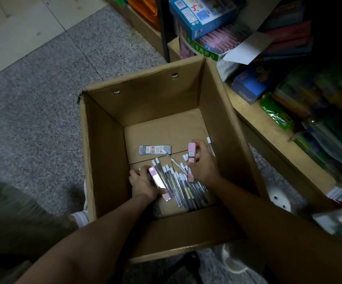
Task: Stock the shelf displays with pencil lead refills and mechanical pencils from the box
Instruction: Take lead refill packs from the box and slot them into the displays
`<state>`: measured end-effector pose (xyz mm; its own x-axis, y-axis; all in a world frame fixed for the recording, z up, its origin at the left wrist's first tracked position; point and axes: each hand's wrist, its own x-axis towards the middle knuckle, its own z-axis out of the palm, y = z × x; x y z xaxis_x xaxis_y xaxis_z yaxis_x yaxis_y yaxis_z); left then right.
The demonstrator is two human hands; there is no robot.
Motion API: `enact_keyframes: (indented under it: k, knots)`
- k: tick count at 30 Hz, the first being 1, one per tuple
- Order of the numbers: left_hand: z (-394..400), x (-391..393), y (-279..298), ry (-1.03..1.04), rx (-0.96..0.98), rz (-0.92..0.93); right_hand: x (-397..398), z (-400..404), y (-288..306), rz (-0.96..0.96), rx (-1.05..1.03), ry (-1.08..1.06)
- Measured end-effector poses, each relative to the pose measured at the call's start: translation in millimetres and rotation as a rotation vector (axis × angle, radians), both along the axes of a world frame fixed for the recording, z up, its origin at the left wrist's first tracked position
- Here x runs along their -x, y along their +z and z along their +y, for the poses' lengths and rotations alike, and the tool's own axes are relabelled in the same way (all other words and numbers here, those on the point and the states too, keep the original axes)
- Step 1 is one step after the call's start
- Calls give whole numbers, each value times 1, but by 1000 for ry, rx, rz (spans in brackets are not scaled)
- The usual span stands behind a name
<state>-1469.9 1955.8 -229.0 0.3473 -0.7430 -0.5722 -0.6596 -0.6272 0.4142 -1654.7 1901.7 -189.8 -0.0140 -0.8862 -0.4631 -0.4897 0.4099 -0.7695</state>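
Reaching into the cardboard box (104, 152), our left hand (142, 184) grips a pink lead refill case (159, 182) and our right hand (204, 163) pinches another (192, 154); hurried lifting could scatter the mechanical pencils (183, 187) heaped at the box's near edge.

Both bare forearms reach forward and down; left hand (143, 184) lies curled, knuckles up, right hand (203, 162) curled, farther right.
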Motion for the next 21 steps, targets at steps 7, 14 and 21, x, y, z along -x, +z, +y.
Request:
enact_keyframes:
  k: [7, 14, 21]
  knots:
    - [10, 11, 9, 148, 273, 224, -11, -8, -3, -70, -52, -32]
    - [-13, 19, 56, 259, 368, 484, -7, -3, 24, -103, 40, -57]
    - [-76, 16, 171, -243, 297, 592, 0, -5, 111, -54, 261, 0]
